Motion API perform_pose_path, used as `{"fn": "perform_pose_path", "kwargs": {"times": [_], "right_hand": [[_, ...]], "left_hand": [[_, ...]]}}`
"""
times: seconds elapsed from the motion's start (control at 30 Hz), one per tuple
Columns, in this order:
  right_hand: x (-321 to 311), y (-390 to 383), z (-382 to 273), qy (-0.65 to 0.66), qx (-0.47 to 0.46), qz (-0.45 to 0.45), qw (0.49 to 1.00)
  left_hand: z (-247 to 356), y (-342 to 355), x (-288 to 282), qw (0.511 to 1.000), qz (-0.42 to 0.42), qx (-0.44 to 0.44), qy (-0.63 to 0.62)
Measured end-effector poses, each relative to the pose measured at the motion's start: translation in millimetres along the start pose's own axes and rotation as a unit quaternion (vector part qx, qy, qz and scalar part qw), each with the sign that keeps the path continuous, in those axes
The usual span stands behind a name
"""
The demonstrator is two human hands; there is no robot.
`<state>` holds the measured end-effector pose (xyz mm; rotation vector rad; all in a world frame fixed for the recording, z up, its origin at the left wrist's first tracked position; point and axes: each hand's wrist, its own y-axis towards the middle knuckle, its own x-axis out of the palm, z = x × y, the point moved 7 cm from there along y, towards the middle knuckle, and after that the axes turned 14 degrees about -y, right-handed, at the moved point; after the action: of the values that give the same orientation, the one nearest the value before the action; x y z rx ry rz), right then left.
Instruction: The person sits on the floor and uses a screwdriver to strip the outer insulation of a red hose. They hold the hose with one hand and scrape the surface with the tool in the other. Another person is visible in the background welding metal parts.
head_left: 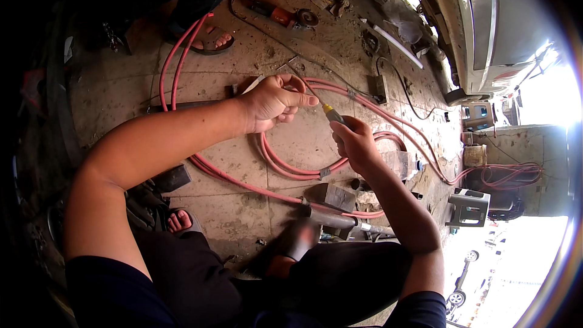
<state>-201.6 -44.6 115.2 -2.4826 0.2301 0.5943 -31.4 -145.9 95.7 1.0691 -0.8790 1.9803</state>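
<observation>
A screwdriver with a grey and yellow handle is in my right hand, its fingers wrapped round the grip. The thin shaft slants up and left from the handle, past the fingertips of my left hand. My left fingers are curled and the thumb reaches toward the shaft; what they pinch, if anything, is too small to make out. Below both hands, a doubled pink hose lies coiled on the floor, bound with dark tape in places.
An angle grinder with an orange body lies at the far side, near another person's sandalled foot. A metal block and a dark pipe sit near my feet. Plastic stools and a vehicle panel are at the right.
</observation>
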Motion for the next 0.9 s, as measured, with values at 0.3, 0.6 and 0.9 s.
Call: {"fn": "perform_pose_path", "kwargs": {"times": [0.3,0.6,0.9], "right_hand": [[1.1,1.8,2.0,0.004,0.011,-0.001,1.000],[5.4,0.9,7.6,0.037,0.057,-0.030,0.997],[63.2,-18.5,-7.3,-0.286,-0.114,-0.071,0.949]], "left_hand": [[-6.1,1.6,-8.8,0.996,-0.011,-0.070,-0.060],[-19.5,5.1,-26.2,0.995,0.061,-0.084,-0.004],[-115.5,-27.2,-33.1,0.951,0.145,-0.241,-0.127]]}}
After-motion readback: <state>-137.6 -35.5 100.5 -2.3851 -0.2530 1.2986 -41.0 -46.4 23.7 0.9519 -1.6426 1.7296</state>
